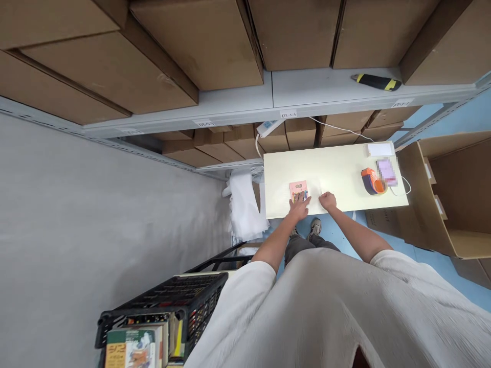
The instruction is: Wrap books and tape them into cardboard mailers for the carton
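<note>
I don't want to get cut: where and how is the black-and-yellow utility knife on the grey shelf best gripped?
Grip the knife by its thick black middle, probably best from the open front of the shelf: it lies lengthwise, narrow tip left.

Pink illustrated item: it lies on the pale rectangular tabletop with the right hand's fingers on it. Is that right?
Not quite: the head view shows the left hand with its fingers on the pink illustrated item, not the right hand. It does lie on the pale rectangular tabletop.
</note>
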A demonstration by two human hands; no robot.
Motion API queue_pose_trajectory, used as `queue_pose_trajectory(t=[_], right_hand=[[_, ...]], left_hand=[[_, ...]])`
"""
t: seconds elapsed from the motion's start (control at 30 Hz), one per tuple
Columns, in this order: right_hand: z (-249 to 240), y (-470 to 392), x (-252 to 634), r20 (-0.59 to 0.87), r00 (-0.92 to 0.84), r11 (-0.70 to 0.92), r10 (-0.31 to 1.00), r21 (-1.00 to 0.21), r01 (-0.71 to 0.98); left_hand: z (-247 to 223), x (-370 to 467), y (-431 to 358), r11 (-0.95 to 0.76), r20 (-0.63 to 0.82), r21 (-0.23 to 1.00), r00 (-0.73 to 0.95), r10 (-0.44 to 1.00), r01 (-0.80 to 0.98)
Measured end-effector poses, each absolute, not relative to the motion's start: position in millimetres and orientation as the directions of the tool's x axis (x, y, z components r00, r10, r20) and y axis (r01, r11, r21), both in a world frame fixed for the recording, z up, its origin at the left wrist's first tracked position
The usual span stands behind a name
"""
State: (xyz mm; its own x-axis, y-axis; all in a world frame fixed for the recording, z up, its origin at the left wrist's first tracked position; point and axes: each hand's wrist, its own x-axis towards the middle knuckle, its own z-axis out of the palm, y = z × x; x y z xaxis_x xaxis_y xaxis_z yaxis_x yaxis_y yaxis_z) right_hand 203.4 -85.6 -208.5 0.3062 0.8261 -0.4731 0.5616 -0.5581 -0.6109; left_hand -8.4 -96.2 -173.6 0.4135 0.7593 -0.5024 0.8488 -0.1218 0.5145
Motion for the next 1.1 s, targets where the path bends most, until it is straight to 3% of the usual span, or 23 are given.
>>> queue_pose_trajectory(t=[0.1,0.2,0.33,0.43,0.53,0.73,0.87,0.97,1.1], right_hand=[[-202,-85,195,-0.467,0.301,-0.554,0.832,-0.655,0.514],[-193,-84,177,-0.362,0.194,-0.408,0.912,-0.742,0.532],[-187,-83,147,-0.278,0.003,-0.219,0.961,-0.753,0.621],[-186,-83,129,-0.277,-0.109,-0.133,0.955,-0.727,0.674],[-184,-83,121,-0.311,-0.177,-0.111,0.934,-0.721,0.683],[-171,-89,130,-0.448,-0.129,-0.302,0.885,-0.761,0.575],[-173,-87,138,-0.47,0.058,-0.43,0.881,-0.742,0.515],[-179,-83,140,-0.501,0.224,-0.541,0.836,-0.685,0.487],[-189,-76,134,-0.561,0.276,-0.622,0.781,-0.651,0.435]], left_hand=[[-181,-14,-98,-0.074,-0.402,0.616,0.394,0.826,0.784],[-189,-23,-101,0.027,-0.327,0.717,0.303,0.895,0.697],[-198,-36,-102,0.155,-0.269,0.824,0.136,0.953,0.546],[-196,-44,-101,0.249,-0.321,0.837,0.069,0.945,0.487],[-184,-47,-95,0.262,-0.374,0.778,0.085,0.924,0.571],[-154,-43,-83,0.11,-0.465,0.616,0.247,0.85,0.78],[-146,-39,-82,0.081,-0.553,0.526,0.268,0.789,0.846],[-144,-38,-85,0.087,-0.562,0.512,0.256,0.787,0.855],[-145,-38,-87,0.12,-0.577,0.517,0.241,0.781,0.848]])
